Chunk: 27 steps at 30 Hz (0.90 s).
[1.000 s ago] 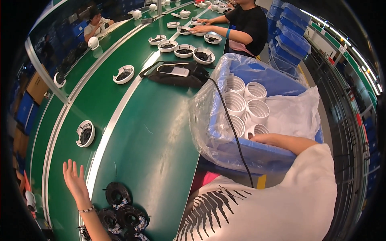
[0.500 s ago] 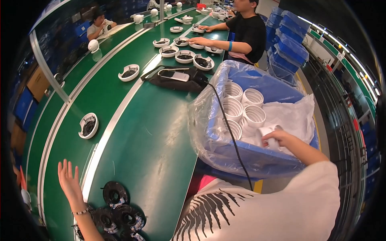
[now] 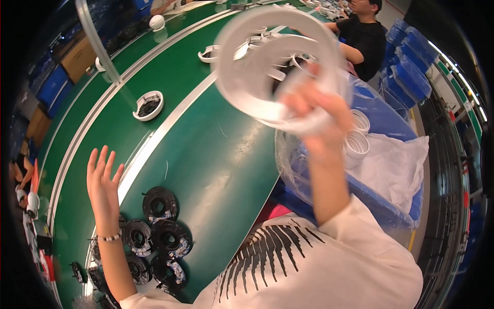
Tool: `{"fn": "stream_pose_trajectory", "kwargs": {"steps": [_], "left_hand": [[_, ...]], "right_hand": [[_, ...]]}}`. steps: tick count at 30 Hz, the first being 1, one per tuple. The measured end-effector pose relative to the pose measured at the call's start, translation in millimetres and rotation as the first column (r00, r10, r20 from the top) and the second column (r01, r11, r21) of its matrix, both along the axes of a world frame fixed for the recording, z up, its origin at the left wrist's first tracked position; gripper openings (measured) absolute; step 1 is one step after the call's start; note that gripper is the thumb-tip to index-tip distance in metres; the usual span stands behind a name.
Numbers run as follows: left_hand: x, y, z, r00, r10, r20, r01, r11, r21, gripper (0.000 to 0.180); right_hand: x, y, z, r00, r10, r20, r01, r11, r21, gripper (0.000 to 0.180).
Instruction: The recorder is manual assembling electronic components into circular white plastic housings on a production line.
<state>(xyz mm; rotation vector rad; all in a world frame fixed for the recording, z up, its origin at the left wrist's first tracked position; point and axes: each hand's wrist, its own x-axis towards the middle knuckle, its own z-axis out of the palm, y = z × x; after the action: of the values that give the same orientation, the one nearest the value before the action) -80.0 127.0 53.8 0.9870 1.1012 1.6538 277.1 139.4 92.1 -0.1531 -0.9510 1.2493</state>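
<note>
Green bench (image 3: 211,149) of a production line, divided lengthwise by bright metal strips (image 3: 160,135), with a metal post (image 3: 95,41) at upper left. Close to the camera, raised above the bench: a white ring (image 3: 234,85), wide, hollow and blurred. At its lower right rim, the right hand (image 3: 321,103) — fingers clasped on the ring, exact placement of each too blurred to tell. Well apart, the left hand (image 3: 104,185), lifted over the bench, fingers extended and released; around its wrist, a beaded bracelet (image 3: 109,238). Beside the left forearm, a cluster of black discs (image 3: 177,226) with central holes and small circuit boards, lying on the bench. To the right of the bench, a blue crate (image 3: 378,203) lined with clear plastic, containing white cylindrical pieces (image 3: 356,144) and a white sheet (image 3: 391,165). Beyond the left hand, across the nearest strip, a white cup-shaped housing (image 3: 149,106) with a black insert; farther off, similar housings (image 3: 208,54), partly behind the ring. At upper right, a co-worker (image 3: 363,46) in a dark shirt — and, farther right, stacked blue crates (image 3: 404,67).
</note>
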Motion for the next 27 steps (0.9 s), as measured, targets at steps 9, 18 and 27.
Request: {"fn": "stream_pose_trajectory", "kwargs": {"steps": [9, 18, 27], "left_hand": [[-46, -99, -19, 0.960, 0.251, -0.124, -0.265, 0.957, -0.120, 0.048], [-71, -122, -30, 0.928, 0.372, -0.026, -0.369, 0.906, -0.209, 0.047], [-50, -85, -28, 0.982, 0.186, -0.031, -0.188, 0.969, -0.161, 0.045]], "right_hand": [[-53, 252, -155, 0.747, -0.091, -0.659, -0.256, 0.875, -0.411, 0.024], [-11, 286, -209, 0.951, 0.025, -0.307, -0.192, 0.827, -0.529, 0.029], [-24, 298, -198, 0.423, -0.574, 0.701, 0.903, 0.203, -0.379, 0.055]]}}
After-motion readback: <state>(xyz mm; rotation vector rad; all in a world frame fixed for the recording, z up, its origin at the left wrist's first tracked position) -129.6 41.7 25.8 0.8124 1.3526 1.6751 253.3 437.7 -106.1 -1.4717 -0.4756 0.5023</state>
